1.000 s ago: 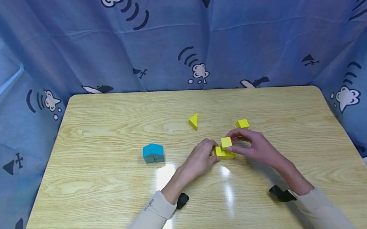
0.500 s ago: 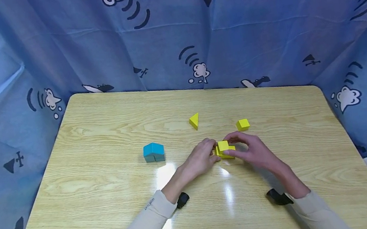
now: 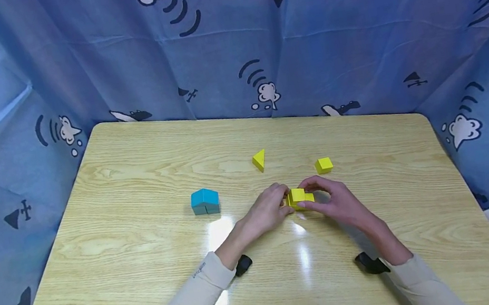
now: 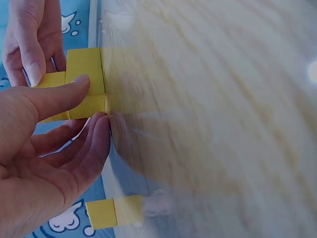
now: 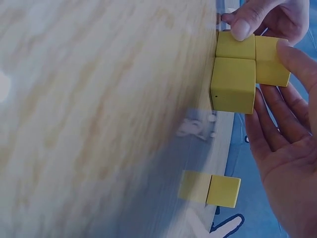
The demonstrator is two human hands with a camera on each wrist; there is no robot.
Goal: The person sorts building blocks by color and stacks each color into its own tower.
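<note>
Two yellow blocks stand side by side on the table, the nearer-to-right one being fully visible in the right wrist view. My left hand pinches the left lower block between thumb and fingers. A yellow cube rests on top of the pair, towards their left part. Thumb and fingers of my right hand pinch this upper cube from its right side. In the right wrist view the cube lies against the lower blocks, with no gap showing.
Behind my right hand lies a single yellow cube. A yellow triangular block is farther back. To the left stands a blue house-shaped group of blocks. The wooden table ends at a blue patterned curtain.
My right hand has moved left and slightly down, bringing the yellow cube from above the right part of the lower blocks onto them. My left hand has stayed in place.
</note>
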